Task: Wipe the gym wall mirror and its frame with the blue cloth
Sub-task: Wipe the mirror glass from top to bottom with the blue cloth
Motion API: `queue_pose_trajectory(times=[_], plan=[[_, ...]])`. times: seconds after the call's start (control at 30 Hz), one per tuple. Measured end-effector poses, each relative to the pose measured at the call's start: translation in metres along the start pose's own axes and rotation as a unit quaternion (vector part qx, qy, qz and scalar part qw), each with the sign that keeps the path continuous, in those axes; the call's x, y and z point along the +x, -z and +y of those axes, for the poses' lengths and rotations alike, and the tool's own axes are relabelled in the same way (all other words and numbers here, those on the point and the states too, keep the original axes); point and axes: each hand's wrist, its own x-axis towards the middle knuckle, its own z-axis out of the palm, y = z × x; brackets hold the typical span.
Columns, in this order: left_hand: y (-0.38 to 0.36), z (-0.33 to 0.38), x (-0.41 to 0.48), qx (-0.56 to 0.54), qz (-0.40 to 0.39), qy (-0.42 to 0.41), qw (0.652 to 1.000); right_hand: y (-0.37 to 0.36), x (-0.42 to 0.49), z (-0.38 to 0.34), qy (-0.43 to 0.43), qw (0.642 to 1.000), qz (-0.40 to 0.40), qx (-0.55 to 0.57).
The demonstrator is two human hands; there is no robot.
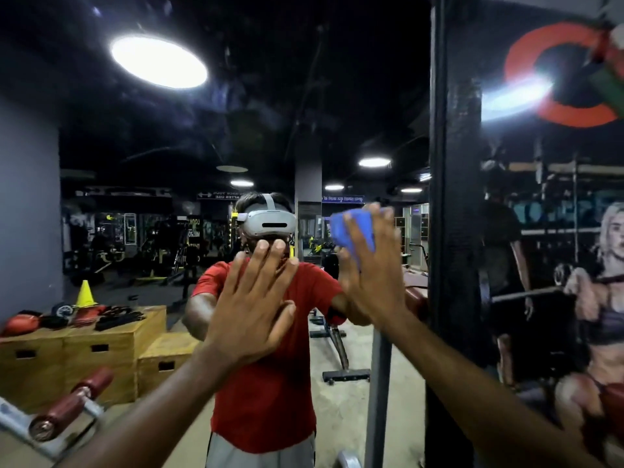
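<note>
Fingers (386,231) straight and fanned slightly apart: that's our right hand (371,271), palm forward, pressing the bunched blue cloth (351,231) flat against the glass of the large gym wall mirror (135,146). We're not pinching it, just pinning it under the flat hand, with blue showing at the upper left of the fingers. All this sits right of centre in the picture, at mid-height.

Our left hand (250,298) is up in the middle of the picture. Its fingers are straight and nearly together, and it holds nothing. It looks to be braced on the glass, though we can't tell for certain that it touches.

Here's what the next move turns on. The black upright bar of the mirror's frame (452,197) stands just to the right of the cloth, near but apart from our fingertips. It runs from the top edge of the picture to the bottom, so its long axis is vertical. The cloth hand is clearly the nearer one, with the left hand well off toward the centre.

We'd judge a short slide rightward brings the cloth onto the bar, and up-and-down strokes would then follow its length. Beyond the bar, at the far right, hangs a printed wall poster (574,265), which isn't ours to clean. The wide glass at the left and top of the picture probably still needs the cloth too.
</note>
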Motion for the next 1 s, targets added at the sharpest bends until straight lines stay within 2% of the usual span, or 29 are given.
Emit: queue_pose_trajectory(times=[0.13, 0.2, 0.33, 0.4, 0.53, 0.63, 0.7, 0.77, 0.83, 0.87, 0.93, 0.97, 1.0], plan=[[0.0, 0.002, -0.001, 0.008, 0.009, 0.0, 1.0, 0.006, -0.063, 0.038, 0.188, 0.98, -0.041, -0.041], [0.001, 0.007, -0.001, 0.006, 0.002, 0.012, 1.0, 0.019, -0.062, 0.065, 0.21, 0.974, -0.043, -0.069], [0.005, 0.018, -0.001, 0.001, -0.012, 0.037, 0.999, 0.035, -0.038, 0.085, 0.056, 0.997, -0.004, -0.05], [0.009, 0.023, -0.003, -0.009, -0.027, 0.057, 0.998, 0.03, -0.045, 0.079, 0.025, 0.999, 0.008, -0.021], [0.019, 0.049, -0.035, -0.052, -0.074, 0.094, 0.991, 0.024, -0.109, 0.068, 0.003, 0.999, -0.032, 0.026], [0.029, 0.078, -0.082, -0.103, -0.118, 0.107, 0.982, 0.041, -0.163, 0.049, -0.007, 0.99, -0.083, 0.112], [0.037, 0.1, -0.109, -0.169, -0.154, 0.135, 0.964, 0.056, -0.195, 0.026, -0.09, 0.968, -0.094, 0.215], [0.045, 0.123, -0.136, -0.256, -0.202, 0.177, 0.929, 0.069, -0.226, 0.001, -0.183, 0.935, -0.114, 0.282], [0.056, 0.143, -0.16, -0.377, -0.238, 0.246, 0.861, 0.081, -0.253, -0.021, -0.265, 0.889, -0.173, 0.331], [0.062, 0.152, -0.164, -0.445, -0.249, 0.299, 0.807, 0.086, -0.263, -0.028, -0.318, 0.849, -0.211, 0.366], [0.08, 0.166, -0.17, -0.571, -0.263, 0.403, 0.665, 0.101, -0.278, -0.045, -0.415, 0.756, -0.271, 0.426], [0.09, 0.171, -0.174, -0.615, -0.271, 0.439, 0.596, 0.111, -0.286, -0.056, -0.456, 0.721, -0.288, 0.435], [0.098, 0.173, -0.178, -0.64, -0.278, 0.461, 0.548, 0.119, -0.291, -0.066, -0.486, 0.692, -0.302, 0.439]])
